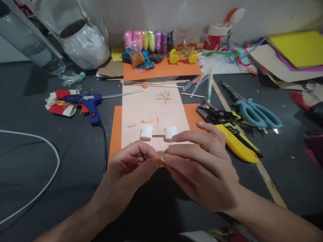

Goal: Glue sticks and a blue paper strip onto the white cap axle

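Note:
In a pinch between thumb and forefinger, my left hand (133,171) holds a small orange strip (157,157). My right hand (204,168) meets it from the right, its fingers pinched on a short, pale wooden stick (164,161) that touches the strip. Most of the stick is hidden by the fingers. Just beyond my hands, two white caps (146,132) joined by thin wooden sticks (158,133) lie on a pale sheet of paper (141,101). Short stick pieces (131,124) and thin orange scraps (163,98) are scattered on that sheet.
A blue glue gun (92,104) with its cord lies left. On the right are pliers (219,116), a yellow cutter (239,144) and blue-handled scissors (257,112). Bagged clay (143,50) and a small model with yellow wheels (174,56) stand at the back.

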`<state>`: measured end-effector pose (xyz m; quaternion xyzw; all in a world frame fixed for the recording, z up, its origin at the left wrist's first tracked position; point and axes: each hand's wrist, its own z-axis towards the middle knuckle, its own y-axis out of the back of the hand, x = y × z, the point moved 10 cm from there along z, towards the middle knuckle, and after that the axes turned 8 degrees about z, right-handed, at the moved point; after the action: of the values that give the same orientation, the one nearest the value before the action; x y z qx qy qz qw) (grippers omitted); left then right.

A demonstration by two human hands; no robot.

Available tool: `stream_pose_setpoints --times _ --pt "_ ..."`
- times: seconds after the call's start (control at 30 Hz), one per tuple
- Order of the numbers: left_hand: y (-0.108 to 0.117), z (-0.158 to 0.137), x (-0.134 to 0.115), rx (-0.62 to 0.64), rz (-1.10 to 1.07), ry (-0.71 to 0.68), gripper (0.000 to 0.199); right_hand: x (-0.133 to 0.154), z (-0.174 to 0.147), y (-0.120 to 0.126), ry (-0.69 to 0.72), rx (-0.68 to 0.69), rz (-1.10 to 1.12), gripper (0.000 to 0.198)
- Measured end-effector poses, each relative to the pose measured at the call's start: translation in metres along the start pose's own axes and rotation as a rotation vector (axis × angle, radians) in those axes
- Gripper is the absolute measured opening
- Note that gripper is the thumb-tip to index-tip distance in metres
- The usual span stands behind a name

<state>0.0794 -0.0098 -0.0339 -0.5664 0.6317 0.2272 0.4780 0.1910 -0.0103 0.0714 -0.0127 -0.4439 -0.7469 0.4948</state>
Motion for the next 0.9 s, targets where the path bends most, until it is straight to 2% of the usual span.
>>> stream_pose_setpoints --times 0.17,0.43,0.67,0.9 --pt "0.004 0.000 0.006 -0.026 -0.009 0.057 0.025 0.004 0.000 0.000 0.030 0.002 -0.045 0.017" --pt "-0.001 0.003 0.014 -0.013 -0.139 0.164 0.028 0.014 0.001 0.000 0.124 -0.037 -0.139 0.019" --pt "0.001 0.006 0.011 -0.015 -0.188 0.122 0.024 0.014 0.001 -0.003 0.111 -0.030 -0.128 0.020" --pt "0.004 0.003 0.005 -0.006 0.002 0.021 0.019 0.000 0.001 -0.008 0.017 0.051 -0.040 0.011"
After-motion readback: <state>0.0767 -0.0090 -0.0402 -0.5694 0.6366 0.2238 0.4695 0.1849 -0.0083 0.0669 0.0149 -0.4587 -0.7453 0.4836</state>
